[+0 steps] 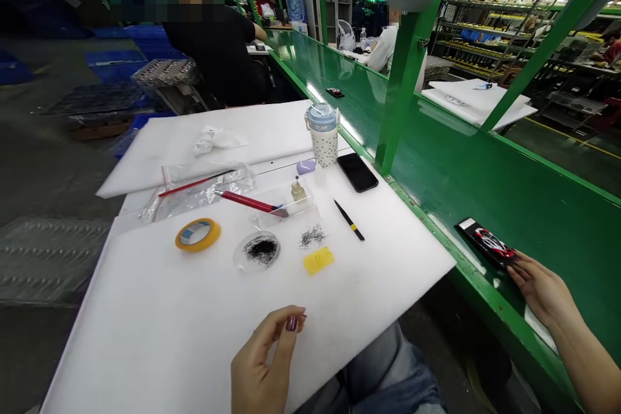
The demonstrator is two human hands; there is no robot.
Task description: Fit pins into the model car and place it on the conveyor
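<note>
My right hand (546, 291) reaches out over the green conveyor at the right. Its thumb and fingers grip the near end of a flat black piece (488, 242) with red and white markings, which lies along the conveyor's near edge. Over the front of the white work surface, my left hand (266, 359) is closed, thumb tip against the curled fingers, and nothing shows in it. Ahead of it are a yellow pad (319, 261), a loose scatter of fine dark strands (313, 237), a clear round dish (242, 257) holding more strands, and black tweezers (349, 220).
A tape roll (198, 235), red-handled knife (250, 202), small glass bottle (297, 191), phone (358, 172) and lidded cup (324, 136) stand or lie on the surface. A green post (400, 90) rises beside the conveyor (446, 155). Another person (213, 45) sits ahead.
</note>
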